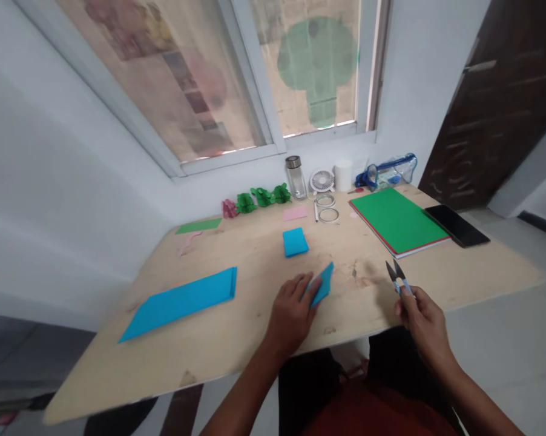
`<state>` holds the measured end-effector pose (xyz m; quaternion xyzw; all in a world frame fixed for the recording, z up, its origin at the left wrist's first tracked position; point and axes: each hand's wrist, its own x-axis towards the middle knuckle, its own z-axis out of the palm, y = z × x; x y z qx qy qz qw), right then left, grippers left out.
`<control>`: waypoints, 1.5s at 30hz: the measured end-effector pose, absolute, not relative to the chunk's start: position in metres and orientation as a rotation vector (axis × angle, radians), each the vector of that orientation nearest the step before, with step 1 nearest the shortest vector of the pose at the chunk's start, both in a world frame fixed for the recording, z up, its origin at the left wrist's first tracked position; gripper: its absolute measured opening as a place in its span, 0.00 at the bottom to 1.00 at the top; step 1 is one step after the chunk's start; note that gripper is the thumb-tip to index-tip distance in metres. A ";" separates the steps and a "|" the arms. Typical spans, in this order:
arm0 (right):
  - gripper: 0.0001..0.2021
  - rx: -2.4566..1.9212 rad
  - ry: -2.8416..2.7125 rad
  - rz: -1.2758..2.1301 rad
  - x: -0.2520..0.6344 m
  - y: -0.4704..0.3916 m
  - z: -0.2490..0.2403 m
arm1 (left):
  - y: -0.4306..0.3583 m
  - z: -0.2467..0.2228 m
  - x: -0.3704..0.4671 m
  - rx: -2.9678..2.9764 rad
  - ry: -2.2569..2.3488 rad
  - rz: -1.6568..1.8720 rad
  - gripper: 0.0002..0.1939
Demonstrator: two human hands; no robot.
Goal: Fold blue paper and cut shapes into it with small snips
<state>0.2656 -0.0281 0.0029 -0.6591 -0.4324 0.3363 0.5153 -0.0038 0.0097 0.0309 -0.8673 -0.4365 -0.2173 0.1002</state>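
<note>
Creased slip, parted snips

Nearer than the blue stack, the grip of the left hand is closed on the blue paper slip, at the grained wooden worktop. Right of the stack, the grip of the right hand wraps the snips, their pointed blades apart. Left of the stack lies a long, flat blue strip; beyond the stack, crinkled green rosettes.

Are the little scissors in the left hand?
No, the right hand holds the scissors, while the left hand touches blue paper.
</note>
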 end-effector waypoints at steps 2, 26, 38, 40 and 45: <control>0.21 -1.581 -1.101 0.768 0.269 -0.020 0.002 | 0.031 0.040 -0.018 -2.434 -1.275 -0.692 0.24; 0.23 -1.218 -2.374 -0.209 0.274 0.054 -0.014 | -0.008 -0.029 -0.027 -2.387 -1.562 -0.903 0.12; 0.10 -0.581 -2.583 0.631 0.217 0.062 -0.005 | -0.047 -0.019 -0.018 -2.476 -1.869 -1.410 0.13; 0.09 -0.606 -2.550 0.643 0.218 0.060 -0.008 | -0.047 -0.018 -0.016 -2.434 -1.918 -1.443 0.12; 0.09 -0.699 -2.482 0.680 0.216 0.058 -0.010 | -0.048 -0.018 -0.013 -2.283 -2.114 -1.476 0.10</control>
